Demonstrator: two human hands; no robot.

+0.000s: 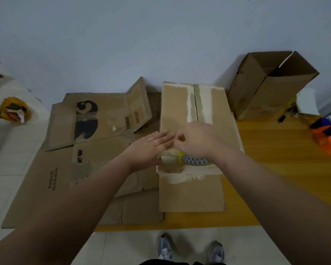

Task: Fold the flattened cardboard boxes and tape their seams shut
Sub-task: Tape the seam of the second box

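Note:
A folded cardboard box [180,104] stands on the wooden table, its top flaps closed with old pale tape marks along the centre seam. My left hand [151,144] lies flat, fingers straight, on the box's near top edge. My right hand [195,138] has its fingers curled and pinches what looks like the end of the yellowish tape at that edge. The tape roll [195,160], yellow with a triangle-patterned core, sits under my right wrist against the box's front. Several flattened cardboard boxes [96,119] lie stacked to the left.
An open, erected cardboard box [271,87] stands at the back right. An orange tape dispenser [329,140] and small tools [287,111] lie on the wooden table [275,150] at the right. A yellow bag [13,109] is at the far left. My shoes [189,249] are below.

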